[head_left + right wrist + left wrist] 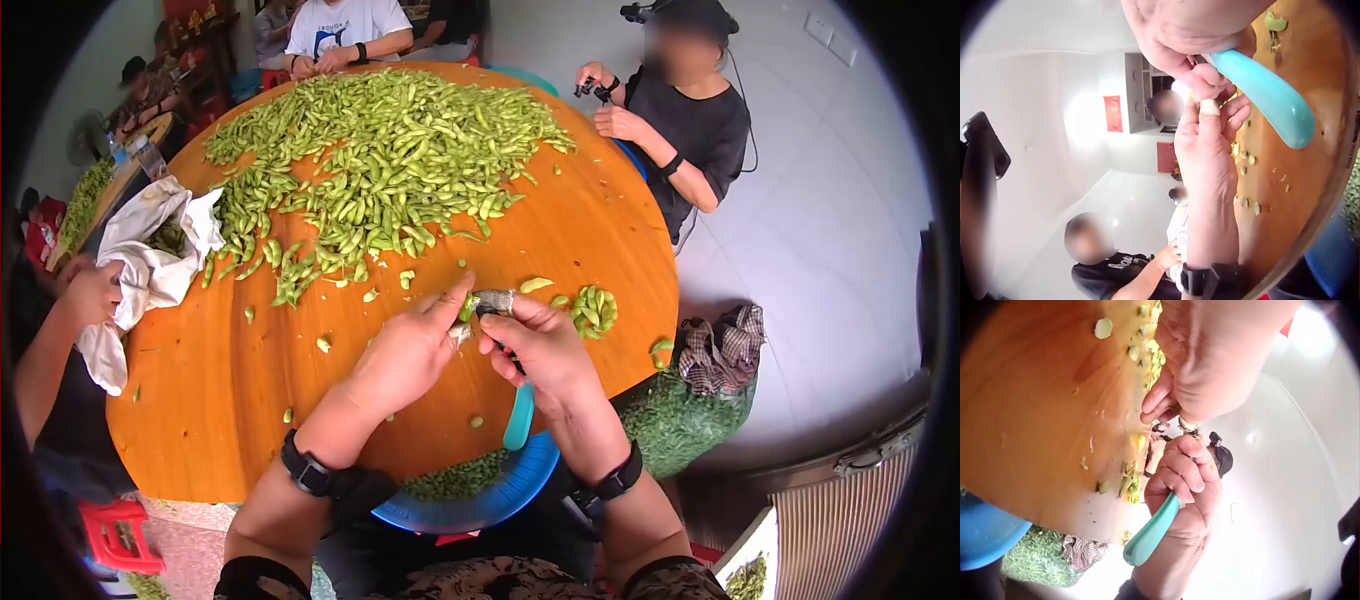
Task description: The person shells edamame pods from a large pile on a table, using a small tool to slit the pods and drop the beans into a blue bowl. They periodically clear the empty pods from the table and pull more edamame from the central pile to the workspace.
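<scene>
Over the near side of a round wooden table [240, 400], my left hand [462, 305] pinches a green bean pod [467, 308] between thumb and fingers. My right hand [500, 335] grips a tool with a teal handle [519, 415], its working end hidden at the pod. A grey wrap [495, 300] covers a fingertip where the hands meet. The left wrist view shows the right hand [1182, 481] curled round the teal handle [1150, 534], under the left hand [1210, 369]. In the right wrist view the teal handle [1272, 94] lies above the left hand [1207, 162].
A big heap of green pods [390, 160] covers the far half of the table, with a small pile [593, 310] by my right hand. A blue basin [500, 490] sits below the near edge. A white cloth [150, 260] lies left, a sack of pods [680, 420] right. Other people sit around the table.
</scene>
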